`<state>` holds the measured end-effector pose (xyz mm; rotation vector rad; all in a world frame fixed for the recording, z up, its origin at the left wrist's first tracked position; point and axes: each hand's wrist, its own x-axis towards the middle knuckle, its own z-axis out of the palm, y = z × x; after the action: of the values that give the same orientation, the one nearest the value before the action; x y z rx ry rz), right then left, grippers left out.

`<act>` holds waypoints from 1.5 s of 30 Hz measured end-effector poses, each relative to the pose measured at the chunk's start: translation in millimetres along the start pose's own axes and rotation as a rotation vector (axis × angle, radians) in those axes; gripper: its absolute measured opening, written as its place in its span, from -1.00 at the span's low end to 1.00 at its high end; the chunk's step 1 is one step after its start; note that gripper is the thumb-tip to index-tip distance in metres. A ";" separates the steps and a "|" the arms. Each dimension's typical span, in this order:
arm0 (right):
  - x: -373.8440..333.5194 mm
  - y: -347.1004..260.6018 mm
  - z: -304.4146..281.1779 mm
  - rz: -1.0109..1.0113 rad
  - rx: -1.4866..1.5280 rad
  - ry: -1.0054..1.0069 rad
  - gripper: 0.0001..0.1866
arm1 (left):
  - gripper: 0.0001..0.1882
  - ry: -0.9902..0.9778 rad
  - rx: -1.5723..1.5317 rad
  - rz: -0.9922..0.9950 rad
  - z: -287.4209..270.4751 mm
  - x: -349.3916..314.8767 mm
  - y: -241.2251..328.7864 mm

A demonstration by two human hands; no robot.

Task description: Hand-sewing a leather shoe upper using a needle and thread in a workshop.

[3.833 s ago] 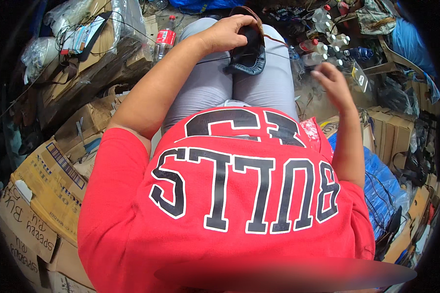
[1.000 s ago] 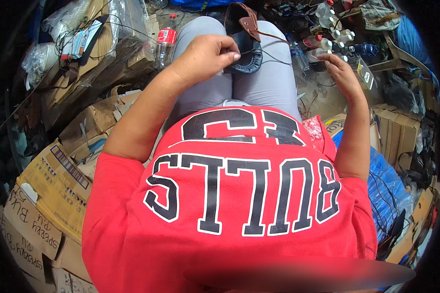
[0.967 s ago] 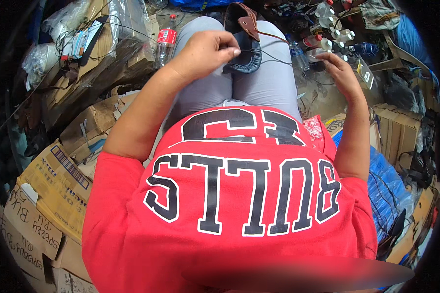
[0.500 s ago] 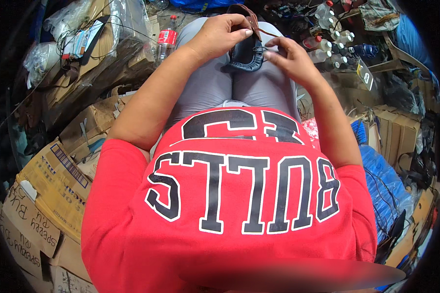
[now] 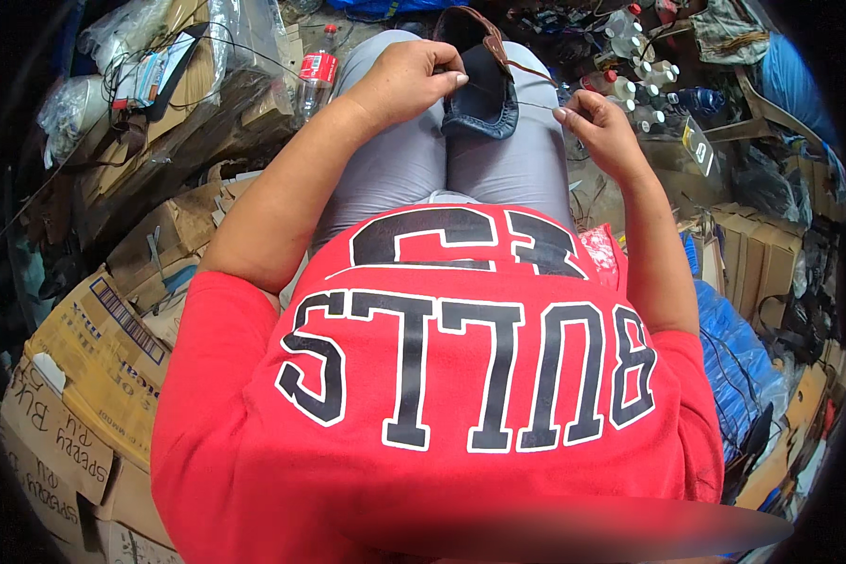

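Note:
A navy shoe (image 5: 487,125) with a brown leather collar rests on my grey-trousered thighs, its opening facing up. A brown lace (image 5: 526,70) trails from its side toward the right. My left hand (image 5: 397,77) is closed in a pinch at the shoe's left edge, where a thin strand meets the fingertips. To the right of the shoe, my right hand (image 5: 603,132) pinches a fine thread (image 5: 534,106) that runs taut from the shoe's right edge. Whether a needle is in either hand is too small to tell.
A red-capped bottle (image 5: 317,75) stands left of my knees. Several plastic bottles (image 5: 625,85) cluster at the far right. Cardboard boxes (image 5: 103,352) are stacked at the left, with more cardboard (image 5: 757,254) and blue plastic sheeting (image 5: 733,348) at the right.
My right hand has moved away from the shoe to the right, drawing the thread out. My left hand has shifted slightly down and left, and more of the shoe's inside shows.

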<state>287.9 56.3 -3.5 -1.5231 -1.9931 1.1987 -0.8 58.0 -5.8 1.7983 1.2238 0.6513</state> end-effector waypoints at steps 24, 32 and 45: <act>-30.7 -69.2 39.9 -0.236 0.035 -0.116 -0.83 | -0.65 0.055 0.001 0.190 14.7 16.4 -5.3; -28.2 -76.9 49.5 -0.247 0.061 -0.124 -0.84 | -0.58 0.097 0.055 0.216 16.3 25.0 -3.6; -25.2 -66.9 35.3 -0.282 0.061 -0.035 -0.90 | -0.62 0.129 0.078 0.217 19.3 22.3 -8.6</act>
<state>231.2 15.0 34.3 -1.1530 -2.0886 1.1624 18.8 73.2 -23.9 1.9979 1.1606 0.8641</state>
